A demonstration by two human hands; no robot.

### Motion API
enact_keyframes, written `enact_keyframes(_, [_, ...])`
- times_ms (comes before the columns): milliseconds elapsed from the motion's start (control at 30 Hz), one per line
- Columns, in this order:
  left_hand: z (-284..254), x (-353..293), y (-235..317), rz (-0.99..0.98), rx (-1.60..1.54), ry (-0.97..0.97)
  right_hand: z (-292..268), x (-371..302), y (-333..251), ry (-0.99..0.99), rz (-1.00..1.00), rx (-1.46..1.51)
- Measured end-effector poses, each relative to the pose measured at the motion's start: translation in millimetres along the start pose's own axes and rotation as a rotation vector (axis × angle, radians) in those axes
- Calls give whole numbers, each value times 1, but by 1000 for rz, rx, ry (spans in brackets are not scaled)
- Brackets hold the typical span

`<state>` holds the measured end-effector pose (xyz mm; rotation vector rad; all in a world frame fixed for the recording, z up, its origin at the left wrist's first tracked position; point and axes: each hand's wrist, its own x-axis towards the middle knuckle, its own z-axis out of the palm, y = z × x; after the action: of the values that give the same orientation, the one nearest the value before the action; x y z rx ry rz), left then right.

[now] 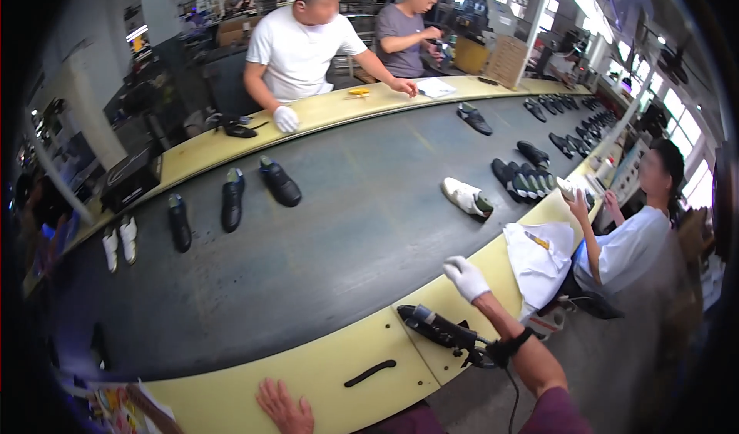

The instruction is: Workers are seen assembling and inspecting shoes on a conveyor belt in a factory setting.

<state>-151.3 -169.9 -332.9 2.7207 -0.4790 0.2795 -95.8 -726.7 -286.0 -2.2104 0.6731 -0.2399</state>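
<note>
My left hand is bare and lies with its fingers spread on the pale yellow worktop. On my right hand is a white glove; its fingers look curled together, with nothing visible in them, above the edge between worktop and grey conveyor belt. Below that hand, beside my forearm, lies a black hand tool with a cord, its exact kind unclear. A black curved strip rests between my two hands. The closest shoe to my right hand is a white one on the belt.
Black shoes stand on the belt, with more rows at far right. A white cloth bearing a yellow-handled knife lies right. One co-worker holds a shoe there; another stands across the belt. A black box sits left.
</note>
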Motion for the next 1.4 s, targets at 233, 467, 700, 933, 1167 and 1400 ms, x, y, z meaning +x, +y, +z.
enact_keyframes(233, [-1, 14, 7, 8, -9, -74, -98, 172, 119, 278, 281, -295])
enact_keyframes(467, [4, 27, 16, -46, 36, -156, -110, 269, 129, 19, 327, -96])
enact_keyframes(700, [13, 32, 14, -45, 16, -166, -55, 285, 114, -90, 371, -220])
enact_keyframes(933, [8, 18, 11, -78, 2, -184, -36, 205, 39, -127, 435, 455])
enact_keyframes(1167, [20, -3, -1, -49, 21, -95, -51, 26, -112, -575, 216, 852])
enact_keyframes(1400, [20, -5, 9, -200, -393, -124, -19, -126, -168, -790, 195, 841])
